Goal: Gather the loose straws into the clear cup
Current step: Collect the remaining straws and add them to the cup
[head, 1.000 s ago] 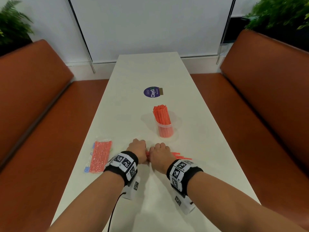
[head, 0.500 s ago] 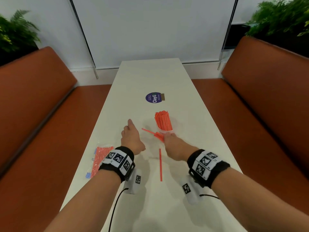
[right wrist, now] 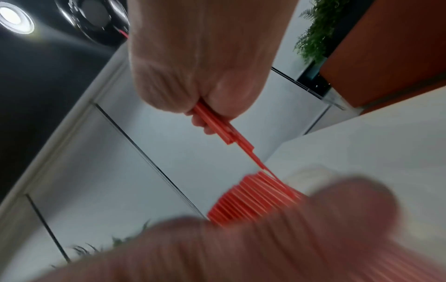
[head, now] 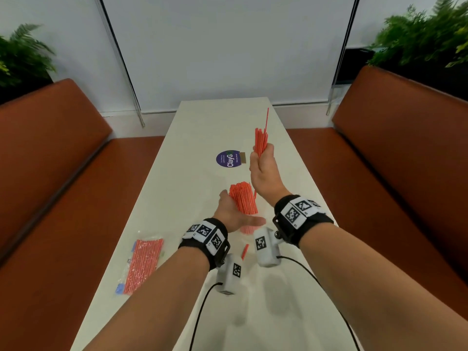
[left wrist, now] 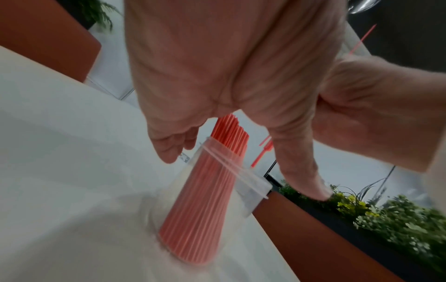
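orange straws in hand (head: 260, 140): a small bundle was pinched between thumb and curled fingers of the right hand (head: 263, 168), raised above the table (head: 177, 188), tips pointing up and far, one straw sticking out longer than the rest. right wrist view showed the bundle's lower ends (right wrist: 217, 126) hanging just above the straws in the cup (head: 243, 198).

clear cup (left wrist: 251, 190) stood upright near table centre, packed with orange straws leaning slightly left. left hand (head: 231, 211) was at the cup's left side, fingers relaxed and slightly curved behind the straw tops, thumb stretched out across the near side of the cup; not clamped on it. whether the fingers touched the rim, couldn't tell, left wrist view was blurred.

one loose straw (head: 245, 252) lay on the table near side of the cup, between the two wrists, partly hidden by the wrist cameras.

room: table was long and narrow, bare surface far of the cup and on the near side under the forearms. right edge ran close to the right forearm.

around: a clear packet of orange straws (head: 144, 264) lay near the left edge, well apart from the cup. a round purple sticker (head: 228, 158) sat far of the cup, just left of the raised hand. brown bench seats (head: 50, 160) ran along both sides, plants (head: 425, 39) behind them at the far corners.
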`<state>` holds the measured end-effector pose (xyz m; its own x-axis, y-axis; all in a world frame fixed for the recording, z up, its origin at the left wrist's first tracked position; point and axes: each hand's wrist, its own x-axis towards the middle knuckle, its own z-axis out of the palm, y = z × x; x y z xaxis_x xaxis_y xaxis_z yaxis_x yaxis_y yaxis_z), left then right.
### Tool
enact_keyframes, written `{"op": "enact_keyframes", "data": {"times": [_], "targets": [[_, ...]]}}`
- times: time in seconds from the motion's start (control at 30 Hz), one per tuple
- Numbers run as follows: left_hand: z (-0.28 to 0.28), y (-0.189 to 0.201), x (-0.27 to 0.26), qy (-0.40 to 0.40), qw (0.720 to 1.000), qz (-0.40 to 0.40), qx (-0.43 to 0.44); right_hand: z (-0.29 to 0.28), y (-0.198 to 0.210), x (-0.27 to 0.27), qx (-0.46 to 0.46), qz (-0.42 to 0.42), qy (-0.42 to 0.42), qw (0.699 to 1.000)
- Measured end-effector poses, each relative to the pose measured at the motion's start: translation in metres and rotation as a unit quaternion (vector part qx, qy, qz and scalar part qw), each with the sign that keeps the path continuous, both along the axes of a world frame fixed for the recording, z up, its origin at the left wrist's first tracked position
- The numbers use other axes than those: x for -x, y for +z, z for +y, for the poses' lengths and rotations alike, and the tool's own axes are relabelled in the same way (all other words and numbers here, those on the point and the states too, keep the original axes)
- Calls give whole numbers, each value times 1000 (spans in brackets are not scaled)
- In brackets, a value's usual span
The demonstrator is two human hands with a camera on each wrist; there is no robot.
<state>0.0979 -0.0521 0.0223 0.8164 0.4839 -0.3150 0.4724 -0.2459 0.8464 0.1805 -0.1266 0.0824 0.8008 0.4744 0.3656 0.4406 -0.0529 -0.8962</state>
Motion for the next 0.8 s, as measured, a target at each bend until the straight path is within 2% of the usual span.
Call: {"op": "enact_keyframes", "data": {"times": [0.13,0.27,0.53,0.67,0.8], "targets": [[-3,-5,-9,36,997,-62,41,1,-33,7,-8,54,-5,999],[-6,-12,-14,50,994,-76,59,-2,-52,12,-49,111,-15,992],[-6,-18,-19,53,989,-107,90,2,-53,2,-111,157,-59,980],[-5,-20,-17,41,989,-115,80,5,-53,0,-125,216,-71,966],[-4,-23,-18,41,989,-119,72,4,-56,2,-105,199,-62,972]]}}
